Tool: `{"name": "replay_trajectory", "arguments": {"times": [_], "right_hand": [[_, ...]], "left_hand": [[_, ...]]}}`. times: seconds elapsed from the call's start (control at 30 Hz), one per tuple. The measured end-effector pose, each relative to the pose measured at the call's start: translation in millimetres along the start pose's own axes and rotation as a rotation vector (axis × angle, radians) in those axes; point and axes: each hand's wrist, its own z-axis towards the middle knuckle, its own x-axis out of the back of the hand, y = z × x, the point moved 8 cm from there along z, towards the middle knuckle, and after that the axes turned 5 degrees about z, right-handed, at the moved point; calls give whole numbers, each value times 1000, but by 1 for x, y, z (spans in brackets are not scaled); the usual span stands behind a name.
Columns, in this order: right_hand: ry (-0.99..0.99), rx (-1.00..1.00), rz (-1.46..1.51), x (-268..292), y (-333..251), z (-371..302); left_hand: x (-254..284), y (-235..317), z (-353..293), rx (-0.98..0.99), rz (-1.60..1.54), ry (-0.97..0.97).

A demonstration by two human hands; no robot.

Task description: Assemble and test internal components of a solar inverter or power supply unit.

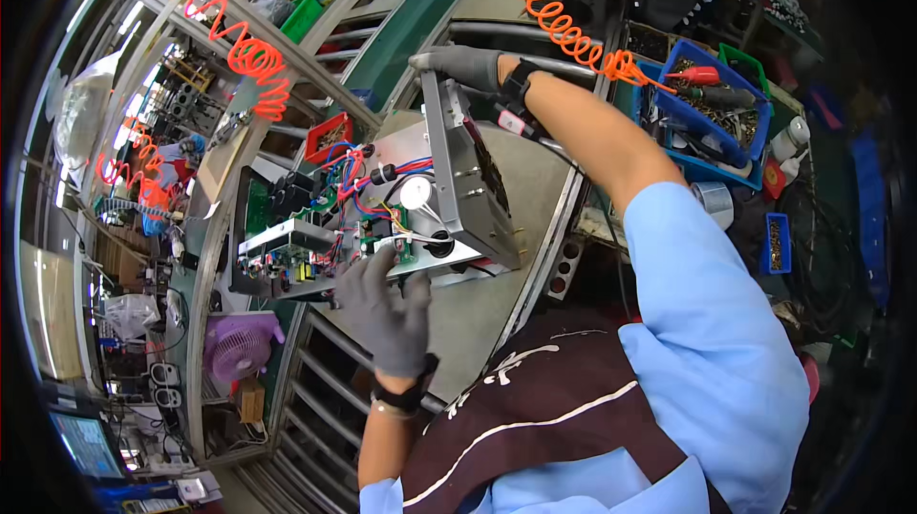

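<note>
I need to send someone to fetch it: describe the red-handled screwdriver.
Start at the open metal chassis under the gloved hands, then look right to the blue parts bins. The screwdriver lies across the top bin, the only red-handled tool there.

Open grey sheet-metal electronics chassis (382,218), lying flat on the counter, packed with green circuit boards and red, blue and black wiring. Grey metal end panel with dark vent grille (468,175), standing upright at its right end.

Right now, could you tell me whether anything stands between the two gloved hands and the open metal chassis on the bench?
Nothing visible does. The left hand already rests on the near edge of the open metal chassis, and the right hand grips the top of its upright end panel. Both are in direct contact.
</note>
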Motion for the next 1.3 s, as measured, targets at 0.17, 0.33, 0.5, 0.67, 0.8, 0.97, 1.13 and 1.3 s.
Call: {"name": "replay_trajectory", "arguments": {"times": [0.17, 0.33, 0.5, 0.67, 0.8, 0.97, 1.13, 1.3], "right_hand": [[175, 296, -153, 24, 0, -2], [284, 396, -218, 7, 5, -29], [319, 240, -174, -17, 17, -63], [239, 353, -282, -31, 14, -114], [712, 836, -668, -60, -23, -199], [232, 754, -975, -139, 10, -239], [377, 706, -1117, -153, 14, -238], [475, 574, -896, -140, 39, -233]], "left_hand": [[-46, 52, 22, 56, -142, 55], [-49, 46, 3, 55, 22, 304], [-25, 38, -18, -23, 48, 315], [-3, 34, -43, 8, 102, 266], [-3, 28, -47, -20, 1, 262], [-5, 30, -45, -69, -118, 269], [-9, 31, -44, -94, -137, 282], [-13, 32, -39, -118, -230, 266]]}}
